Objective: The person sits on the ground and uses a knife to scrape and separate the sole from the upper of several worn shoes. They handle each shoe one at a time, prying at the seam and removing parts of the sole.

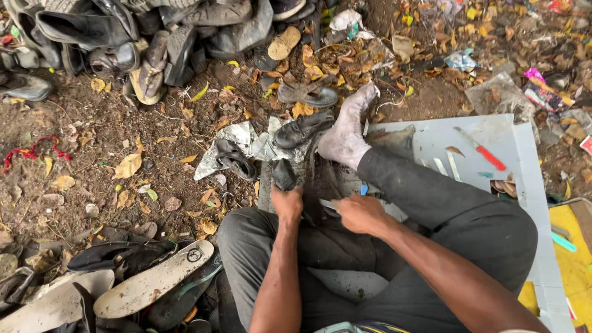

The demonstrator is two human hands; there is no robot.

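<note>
black shoe piece [284,174] stands just past the knees, gripped from below by the left hand [288,202], fingers closed around it. right hand [359,213] is curled tight on a thin blade [328,205], mostly hidden. grey board [524,160] edges the right; leaf-strewn dirt [92,142] lies open at left.

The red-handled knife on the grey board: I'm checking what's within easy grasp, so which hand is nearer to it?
Right. The right hand is below and left of the red-handled knife, apart from it; the left hand is farther left, gripping a dark shoe piece.
</note>
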